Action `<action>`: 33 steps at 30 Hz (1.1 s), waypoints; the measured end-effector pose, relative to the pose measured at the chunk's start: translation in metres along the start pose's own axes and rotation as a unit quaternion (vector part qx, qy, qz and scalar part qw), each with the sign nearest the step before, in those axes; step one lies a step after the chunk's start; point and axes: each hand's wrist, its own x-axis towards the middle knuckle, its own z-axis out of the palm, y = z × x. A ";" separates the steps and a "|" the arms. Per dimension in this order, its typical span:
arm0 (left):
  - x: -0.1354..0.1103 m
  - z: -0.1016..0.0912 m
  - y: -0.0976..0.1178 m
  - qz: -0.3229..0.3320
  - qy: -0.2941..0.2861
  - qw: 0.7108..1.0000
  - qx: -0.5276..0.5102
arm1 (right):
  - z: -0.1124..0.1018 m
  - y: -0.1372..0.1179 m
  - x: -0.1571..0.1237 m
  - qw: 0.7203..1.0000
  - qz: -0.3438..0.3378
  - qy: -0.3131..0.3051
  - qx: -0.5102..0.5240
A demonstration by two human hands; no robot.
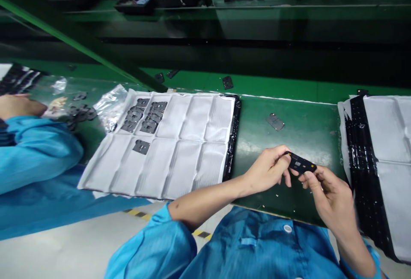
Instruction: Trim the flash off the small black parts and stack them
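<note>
Blue jacket [244, 257] closest, left hand [269, 168] and right hand [335, 193] grasp a black plate [300, 163] by its ends with their fingers [313, 182].

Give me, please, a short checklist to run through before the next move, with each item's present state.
1. Left hand holding the black part: ok, pinched at one end.
2. Right hand supporting it: ok, at the other end.
3. Underside of that part sound: cannot tell, hidden from view.
4. Green table free of debris: not ok, white specks lie near its front edge.
5. Pieces in the white-lined tray spaced apart: not ok, several bunch together.
6. Co-worker's hand away from the black part: ok, far left.
</note>
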 end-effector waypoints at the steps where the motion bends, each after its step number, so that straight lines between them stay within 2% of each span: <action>1: -0.001 -0.001 0.000 0.003 -0.005 1.000 0.002 | 0.000 0.000 0.000 1.000 0.003 0.000 0.004; 9: -0.006 -0.002 -0.001 0.021 -0.035 0.999 0.017 | 0.002 0.001 0.001 0.999 0.036 0.009 0.028; 18: -0.004 -0.003 -0.004 0.009 -0.009 1.000 0.022 | 0.001 0.001 0.000 1.000 0.002 -0.014 0.011; 25: -0.002 0.000 -0.008 -0.032 0.014 0.998 -0.051 | 0.003 0.003 0.000 1.000 -0.020 -0.005 -0.011; 33: -0.013 0.006 -0.005 -0.034 0.021 0.999 0.004 | 0.020 0.000 0.001 0.986 0.077 0.061 0.138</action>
